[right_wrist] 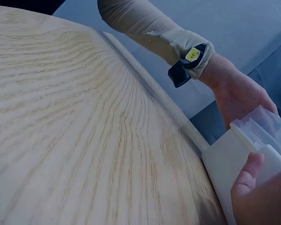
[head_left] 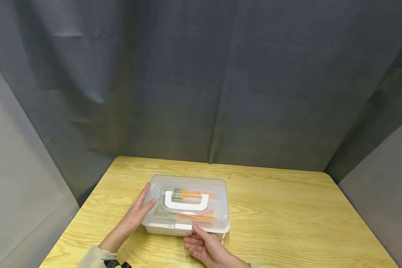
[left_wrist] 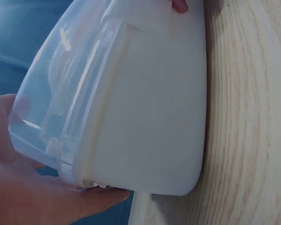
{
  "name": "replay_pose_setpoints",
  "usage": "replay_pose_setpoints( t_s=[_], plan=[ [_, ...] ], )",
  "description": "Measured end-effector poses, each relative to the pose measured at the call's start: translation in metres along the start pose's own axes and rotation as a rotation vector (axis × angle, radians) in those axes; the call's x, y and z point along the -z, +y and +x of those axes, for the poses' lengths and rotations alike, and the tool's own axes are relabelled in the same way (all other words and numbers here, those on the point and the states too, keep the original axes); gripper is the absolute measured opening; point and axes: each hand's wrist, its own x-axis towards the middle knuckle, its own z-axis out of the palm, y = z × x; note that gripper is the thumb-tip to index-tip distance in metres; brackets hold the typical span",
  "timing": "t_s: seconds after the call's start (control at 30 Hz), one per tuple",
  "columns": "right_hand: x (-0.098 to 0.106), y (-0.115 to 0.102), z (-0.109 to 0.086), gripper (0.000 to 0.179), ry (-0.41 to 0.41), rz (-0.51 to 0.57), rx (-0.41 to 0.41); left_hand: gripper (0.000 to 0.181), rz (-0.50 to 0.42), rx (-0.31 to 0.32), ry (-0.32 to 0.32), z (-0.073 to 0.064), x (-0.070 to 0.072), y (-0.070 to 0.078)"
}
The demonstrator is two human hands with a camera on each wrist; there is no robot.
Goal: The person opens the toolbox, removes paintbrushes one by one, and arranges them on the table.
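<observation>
A plastic storage box (head_left: 214, 182) with a clear lid and a white base sits on the table, with a white handle (head_left: 186, 205) on top. Two orange-handled brushes (head_left: 191, 193) show through the lid. My left hand (head_left: 132, 216) grips the box's left end, its thumb over the lid and fingers along the side, as the left wrist view also shows. At the front, my right thumb touches the end of the white latch (head_left: 183, 226); the other fingers of my right hand (head_left: 209, 247) hang relaxed before the box.
The box stands on a wood-grain table (head_left: 288, 216). Dark grey curtain (head_left: 271, 93) hangs behind the far edge, with lighter panels (head_left: 13, 156) at both sides. A dark band with a yellow label (right_wrist: 193, 55) is on my left wrist.
</observation>
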Motion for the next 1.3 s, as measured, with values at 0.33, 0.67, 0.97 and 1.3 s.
replay_pose_setpoints(
  t_s=[0.33,0.67,0.97,1.3],
  plan=[
    [-0.008,0.003,0.002,0.049,0.063,-0.049,-0.008,0.07,0.034,0.0,0.005,0.0,0.0,0.003],
    [-0.012,0.005,0.002,0.052,0.074,-0.144,-0.006,0.069,0.039,-0.008,0.008,0.0,-0.001,0.0],
    [0.0,-0.003,-0.003,0.06,-0.074,-0.269,-0.061,0.07,0.031,-0.007,-0.011,-0.001,0.0,0.001],
    [0.007,-0.011,-0.023,0.037,-0.139,-0.779,0.217,0.069,0.024,-0.013,-0.025,-0.001,0.001,0.003]
  ],
)
